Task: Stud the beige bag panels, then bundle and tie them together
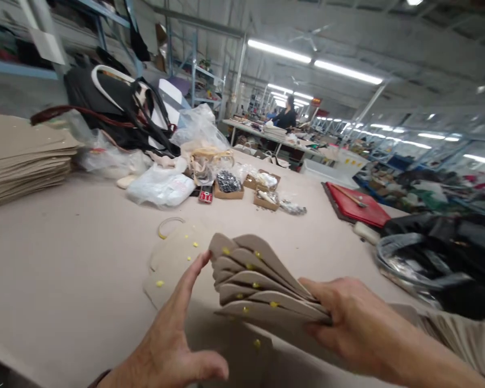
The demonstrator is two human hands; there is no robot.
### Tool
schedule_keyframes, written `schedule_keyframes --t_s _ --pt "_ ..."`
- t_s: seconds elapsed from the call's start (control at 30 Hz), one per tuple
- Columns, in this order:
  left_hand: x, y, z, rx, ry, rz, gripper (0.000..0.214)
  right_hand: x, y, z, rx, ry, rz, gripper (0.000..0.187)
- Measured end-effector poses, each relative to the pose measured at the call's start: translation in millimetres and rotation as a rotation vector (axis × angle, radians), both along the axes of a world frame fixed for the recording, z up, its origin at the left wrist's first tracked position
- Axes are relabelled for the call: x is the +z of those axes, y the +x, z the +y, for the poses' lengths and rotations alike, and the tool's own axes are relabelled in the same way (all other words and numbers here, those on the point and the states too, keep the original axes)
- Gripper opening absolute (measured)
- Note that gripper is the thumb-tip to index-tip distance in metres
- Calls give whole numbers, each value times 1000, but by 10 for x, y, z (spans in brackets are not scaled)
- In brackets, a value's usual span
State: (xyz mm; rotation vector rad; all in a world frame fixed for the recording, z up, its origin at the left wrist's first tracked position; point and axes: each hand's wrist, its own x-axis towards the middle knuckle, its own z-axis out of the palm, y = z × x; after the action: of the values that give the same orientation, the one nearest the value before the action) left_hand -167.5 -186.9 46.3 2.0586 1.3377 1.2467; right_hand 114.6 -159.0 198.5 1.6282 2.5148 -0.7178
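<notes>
Over the worktop [84,242], right hand [347,318] grips fanned pieces [248,279] by one end, probably against slipping; left hand [165,334] has fingers spread.

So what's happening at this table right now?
The person's right hand grips a fanned bundle of brown pieces dabbed with yellow. The left hand is open, a fingertip at the bundle's edge. More yellow-marked pieces lie flat on the table, and a thick stack sits at far left.

Single head cam, tilted, faces fwd & down over table [84,258]; L hand [167,334] & R hand [350,312] v. close, ceiling lights [278,51] far.
</notes>
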Motion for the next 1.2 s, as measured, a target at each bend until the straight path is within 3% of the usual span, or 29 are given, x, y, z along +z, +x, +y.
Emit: schedule_keyframes --t_s 0.07,0.17,0.37,0.43,0.53,0.73,0.8,0.93,1.2 --pt "-42 228 23 -61 14 -53 132 -45 166 -177 12 73 -67 29" --pt "-204 494 -6 -75 10 -88 132 -292 366 -407 -28 99 -138 39" --pt "-436 680 -193 -159 -23 -57 125 -746 643 -707 -77 257 -205 63" --pt "-434 697 -213 -171 4 -90 119 -801 702 -739 -76 315 -165 72" --pt "-400 740 -211 -138 -74 -163 122 -847 755 -729 -53 390 -119 81" --pt "-374 844 -238 -260 -142 -194 121 -857 714 -739 -49 423 -99 85" --pt "-368 857 -222 -260 -178 -244 123 -829 699 -770 -28 421 -51 79" --pt "-349 842 -160 -275 -226 -288 126 -792 720 -808 74 502 79 47" --pt "-417 827 -167 -426 -159 -321 120 -869 590 -809 122 738 169 27"
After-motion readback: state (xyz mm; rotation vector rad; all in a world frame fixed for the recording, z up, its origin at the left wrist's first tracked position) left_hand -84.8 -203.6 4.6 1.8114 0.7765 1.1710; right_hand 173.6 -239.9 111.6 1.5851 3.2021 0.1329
